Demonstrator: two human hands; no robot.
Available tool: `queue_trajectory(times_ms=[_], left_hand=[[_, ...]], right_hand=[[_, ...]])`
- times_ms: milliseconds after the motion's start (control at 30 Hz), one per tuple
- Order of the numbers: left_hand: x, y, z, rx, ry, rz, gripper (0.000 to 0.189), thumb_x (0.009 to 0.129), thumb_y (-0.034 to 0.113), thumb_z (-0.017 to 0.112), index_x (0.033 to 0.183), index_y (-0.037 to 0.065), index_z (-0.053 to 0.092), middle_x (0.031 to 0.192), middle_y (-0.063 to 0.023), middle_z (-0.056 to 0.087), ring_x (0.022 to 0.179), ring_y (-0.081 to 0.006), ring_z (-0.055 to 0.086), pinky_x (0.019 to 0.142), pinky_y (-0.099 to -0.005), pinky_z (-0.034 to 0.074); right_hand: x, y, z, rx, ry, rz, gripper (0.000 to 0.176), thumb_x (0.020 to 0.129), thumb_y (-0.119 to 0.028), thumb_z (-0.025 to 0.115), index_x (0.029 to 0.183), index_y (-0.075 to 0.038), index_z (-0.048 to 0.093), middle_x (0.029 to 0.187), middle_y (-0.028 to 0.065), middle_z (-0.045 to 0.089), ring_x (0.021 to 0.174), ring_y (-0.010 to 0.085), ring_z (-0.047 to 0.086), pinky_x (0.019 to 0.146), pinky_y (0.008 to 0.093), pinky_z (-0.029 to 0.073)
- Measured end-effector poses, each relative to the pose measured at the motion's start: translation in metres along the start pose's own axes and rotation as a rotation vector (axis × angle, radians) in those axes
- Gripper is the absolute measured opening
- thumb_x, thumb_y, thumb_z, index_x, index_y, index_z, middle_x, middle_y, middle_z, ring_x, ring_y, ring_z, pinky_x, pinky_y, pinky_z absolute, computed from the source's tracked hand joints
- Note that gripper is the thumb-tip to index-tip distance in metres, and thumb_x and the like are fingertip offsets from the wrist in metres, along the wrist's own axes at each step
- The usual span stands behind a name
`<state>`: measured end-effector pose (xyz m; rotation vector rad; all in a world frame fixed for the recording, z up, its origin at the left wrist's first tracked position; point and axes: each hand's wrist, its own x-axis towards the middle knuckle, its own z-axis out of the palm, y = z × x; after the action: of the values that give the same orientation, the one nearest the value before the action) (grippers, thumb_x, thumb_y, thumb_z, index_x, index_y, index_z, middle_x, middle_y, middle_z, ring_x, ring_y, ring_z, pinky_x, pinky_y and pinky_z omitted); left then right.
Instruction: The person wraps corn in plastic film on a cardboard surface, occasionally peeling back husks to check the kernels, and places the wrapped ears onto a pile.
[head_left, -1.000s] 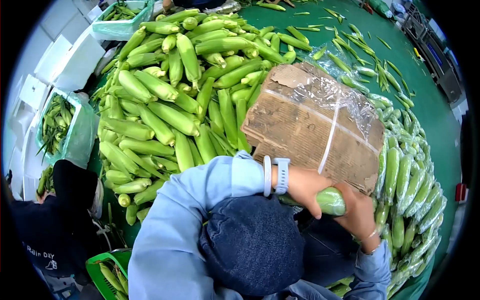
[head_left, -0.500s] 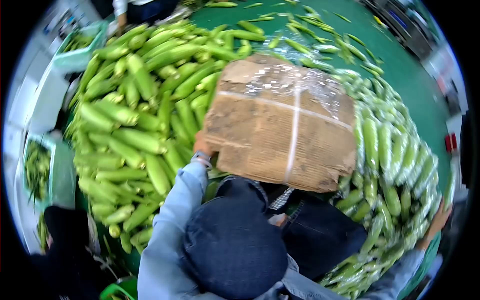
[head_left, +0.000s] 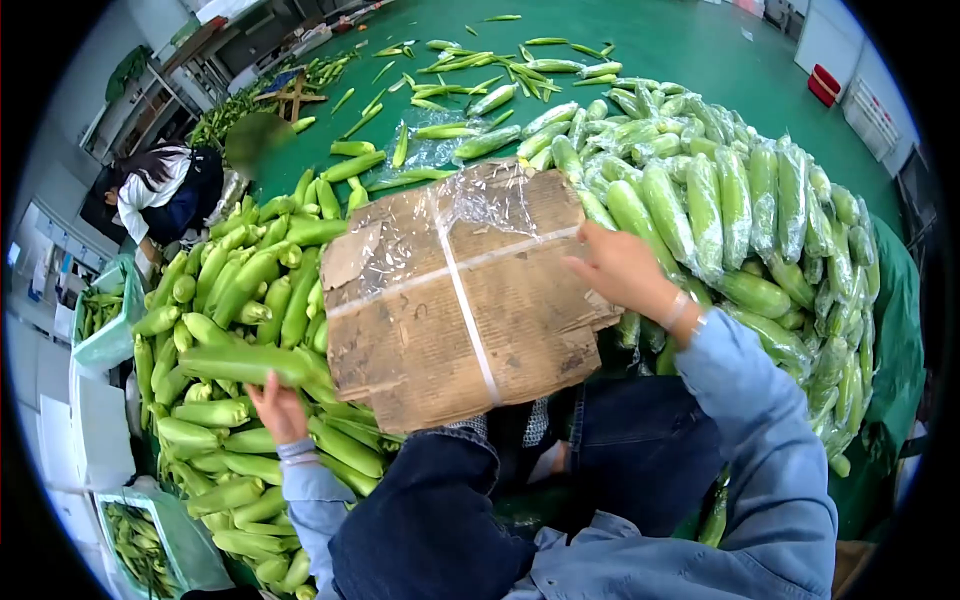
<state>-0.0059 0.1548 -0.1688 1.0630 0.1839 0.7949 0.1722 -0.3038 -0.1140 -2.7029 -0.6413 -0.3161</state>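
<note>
My left hand [head_left: 278,408] is closed round a green ear of corn [head_left: 240,364], lifted over the pile of husk-covered ears on the left. My right hand [head_left: 628,272] is over the right edge of a worn cardboard box [head_left: 400,335], its thumb and fingers apart with nothing visible between them. Strips of white strapping cross on the box. A clear plastic sheet [head_left: 490,200], crumpled and shiny, covers part of the far side of its top.
Film-wrapped ears of corn [head_left: 705,210] are heaped on the right. Loose husk leaves [head_left: 500,70] lie on the green floor [head_left: 640,35] ahead. Another person [head_left: 165,190] bends over at the far left, near pale green crates [head_left: 118,325]. A red container [head_left: 823,86] stands far right.
My left hand has left the box's edge and now holds an ear of corn. My right hand has come from the far right to the box. The view has turned rightward.
</note>
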Motion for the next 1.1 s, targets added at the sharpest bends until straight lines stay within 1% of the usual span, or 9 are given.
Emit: queue_trajectory(times_ms=[200, 267, 333, 400, 500, 600, 667, 733, 1100], left_hand=[[0.06, 0.009, 0.173, 0.772, -0.441, 0.223, 0.072, 0.063, -0.001, 0.072, 0.127, 0.006, 0.04, 0.122, -0.0128, 0.048, 0.109, -0.0288, 0.049, 0.097, -0.0389, 0.038], [0.074, -0.039, 0.214, 0.99, -0.72, 0.556, 0.071, 0.06, -0.003, 0.07, 0.125, 0.013, 0.045, 0.117, -0.0119, 0.05, 0.108, -0.0311, 0.049, 0.094, -0.0414, 0.039], [0.083, -0.088, 0.238, 1.195, -0.74, 0.483, 0.07, 0.062, -0.001, 0.069, 0.124, 0.019, 0.047, 0.112, -0.0115, 0.05, 0.106, -0.0322, 0.048, 0.09, -0.0417, 0.039], [0.092, -0.133, 0.237, 1.3, -0.776, 0.367, 0.067, 0.064, 0.006, 0.069, 0.125, 0.025, 0.046, 0.107, -0.0104, 0.05, 0.104, -0.0312, 0.047, 0.087, -0.0447, 0.039], [0.08, -0.131, 0.26, 1.529, -0.956, 0.319, 0.062, 0.069, 0.012, 0.063, 0.126, 0.027, 0.044, 0.113, -0.0105, 0.05, 0.108, -0.0323, 0.046, 0.089, -0.0518, 0.037], [0.079, -0.128, 0.273, 1.614, -1.029, 0.205, 0.063, 0.069, 0.012, 0.061, 0.128, 0.026, 0.043, 0.117, -0.0121, 0.051, 0.109, -0.0339, 0.047, 0.09, -0.0552, 0.037], [0.103, -0.154, 0.237, 1.272, -1.016, 0.526, 0.06, 0.068, 0.02, 0.067, 0.123, 0.017, 0.045, 0.109, -0.0135, 0.052, 0.102, -0.0326, 0.05, 0.086, -0.0485, 0.041], [0.102, -0.126, 0.206, 1.284, -0.825, 0.684, 0.058, 0.067, 0.026, 0.07, 0.118, 0.012, 0.047, 0.104, -0.0139, 0.052, 0.098, -0.0319, 0.05, 0.083, -0.0452, 0.043], [0.063, -0.117, 0.151, 1.824, -0.822, 0.606, 0.018, 0.082, 0.017, 0.048, 0.084, 0.001, 0.058, 0.08, -0.0141, 0.058, 0.075, -0.0282, 0.059, 0.062, -0.036, 0.049]], right_hand=[[0.081, -0.018, 0.057, -0.154, -0.134, 0.206, 0.037, 0.078, -0.037, 0.062, 0.077, -0.001, 0.063, 0.071, 0.0155, 0.064, 0.063, 0.0285, 0.063, 0.054, 0.0383, 0.049], [0.093, -0.013, 0.055, 0.537, -0.511, 0.365, 0.032, 0.082, -0.03, 0.061, 0.072, 0.001, 0.061, 0.079, 0.0127, 0.066, 0.068, 0.0218, 0.064, 0.057, 0.0356, 0.05], [0.091, 0.013, 0.053, 0.828, -0.577, 0.426, 0.022, 0.084, -0.017, 0.057, 0.072, 0.001, 0.061, 0.08, 0.0106, 0.066, 0.072, 0.0174, 0.062, 0.063, 0.0312, 0.05], [0.079, 0.043, 0.04, 1.584, -0.374, 0.542, 0.017, 0.084, -0.009, 0.052, 0.073, 0.001, 0.061, 0.082, 0.011, 0.064, 0.08, 0.0161, 0.06, 0.075, 0.0284, 0.048], [0.112, 0.075, 0.033, 1.918, -0.053, 0.341, 0.012, 0.082, -0.006, 0.053, 0.076, 0.003, 0.059, 0.079, 0.0059, 0.059, 0.084, 0.0173, 0.055, 0.084, 0.0297, 0.043], [0.152, -0.022, 0.053, 1.531, 0.158, 0.239, 0.015, 0.082, -0.014, 0.055, 0.074, -0.001, 0.058, 0.081, 0.0063, 0.055, 0.087, 0.0222, 0.055, 0.081, 0.0353, 0.042], [0.17, -0.042, 0.106, 0.647, 0.189, -0.24, 0.017, 0.08, -0.02, 0.057, 0.077, -0.003, 0.057, 0.087, 0.0109, 0.053, 0.09, 0.0272, 0.052, 0.081, 0.0369, 0.041], [0.17, -0.057, 0.117, 0.306, 0.078, -0.283, 0.029, 0.078, -0.033, 0.061, 0.089, -0.006, 0.054, 0.094, 0.0148, 0.052, 0.091, 0.0328, 0.049, 0.081, 0.04, 0.04], [0.173, -0.056, 0.101, 0.065, -0.089, -0.25, 0.06, 0.074, -0.059, 0.056, 0.119, -0.018, 0.053, 0.099, 0.0138, 0.057, 0.095, 0.0315, 0.053, 0.085, 0.0417, 0.042]])
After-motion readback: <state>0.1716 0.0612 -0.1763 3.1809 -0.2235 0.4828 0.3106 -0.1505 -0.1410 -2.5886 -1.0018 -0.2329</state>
